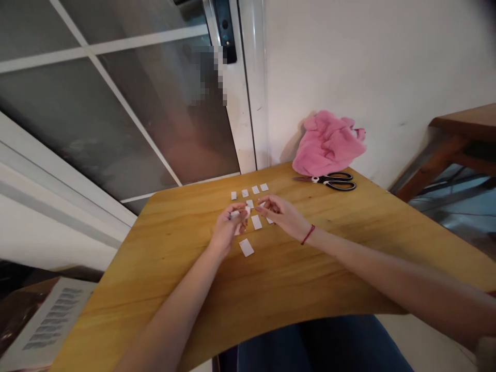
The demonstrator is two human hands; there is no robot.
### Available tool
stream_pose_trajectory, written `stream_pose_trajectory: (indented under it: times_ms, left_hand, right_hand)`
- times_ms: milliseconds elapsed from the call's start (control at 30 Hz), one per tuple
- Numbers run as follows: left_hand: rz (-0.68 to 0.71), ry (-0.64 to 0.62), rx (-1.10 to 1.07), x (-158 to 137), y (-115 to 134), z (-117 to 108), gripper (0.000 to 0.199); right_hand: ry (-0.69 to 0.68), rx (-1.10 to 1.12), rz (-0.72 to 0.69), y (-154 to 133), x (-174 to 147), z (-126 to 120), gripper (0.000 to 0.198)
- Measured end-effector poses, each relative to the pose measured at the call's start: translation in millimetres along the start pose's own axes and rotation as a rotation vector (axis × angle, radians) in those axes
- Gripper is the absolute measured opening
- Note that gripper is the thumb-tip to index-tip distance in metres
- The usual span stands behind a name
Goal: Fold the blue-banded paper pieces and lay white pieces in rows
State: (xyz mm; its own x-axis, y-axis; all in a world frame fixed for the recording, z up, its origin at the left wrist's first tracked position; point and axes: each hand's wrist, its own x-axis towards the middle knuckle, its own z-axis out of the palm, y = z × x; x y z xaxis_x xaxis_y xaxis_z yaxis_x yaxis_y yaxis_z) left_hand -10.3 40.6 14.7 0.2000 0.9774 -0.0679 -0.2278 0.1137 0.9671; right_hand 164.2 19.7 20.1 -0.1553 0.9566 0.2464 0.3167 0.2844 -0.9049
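My left hand is closed in a pinch on a small white paper slip above the middle of the table. Just to its right, my right hand has its thumb and fingertips drawn together; whatever they grip is too small to make out. Beneath and between the hands lie several white slips, among them a paper piece and, nearer me, a larger paper piece. Beyond the fingers a row of small paper pieces runs across the table. Some slips are partly covered by my hands.
The slips lie on a wooden table. Black-handled scissors rest at its back right, beside a pink plush cloth against the wall. A glazed door borders the far left edge. A printed box stands at lower left.
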Motion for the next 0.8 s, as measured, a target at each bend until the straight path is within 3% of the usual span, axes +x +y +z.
stream_pose_trajectory:
  times_ms: [133, 300, 400, 500, 567, 633, 800]
  left_hand:
    - [-0.070, -0.031, 0.098, -13, -9, 20, 0.029]
    - [-0.104, 0.021, -0.069, -6, -7, 13, 0.023]
    - [-0.172, 0.059, -0.283, -1, 1, 5, 0.014]
    - [-0.260, 0.013, -0.436, -1, 8, 2, 0.026]
    - [-0.280, -0.022, -0.464, -3, 11, 3, 0.032]
    - [-0.265, -0.032, -0.446, -5, 11, 6, 0.037]
    - [-0.210, -0.161, -0.345, -11, 7, 14, 0.053]
  right_hand:
    - [-0.037, 0.007, 0.081, 4, -4, 1, 0.021]
    - [-0.080, 0.112, 0.193, 12, -5, -7, 0.023]
    - [-0.239, -0.023, 0.099, 20, -7, -8, 0.017]
    - [-0.312, -0.383, -0.130, 27, -11, -3, 0.011]
    - [-0.280, -0.565, -0.273, 29, -13, -1, 0.013]
    - [-0.191, -0.587, -0.327, 28, -15, -3, 0.019]
    - [0.067, -0.214, -0.192, 15, -17, -13, 0.022]
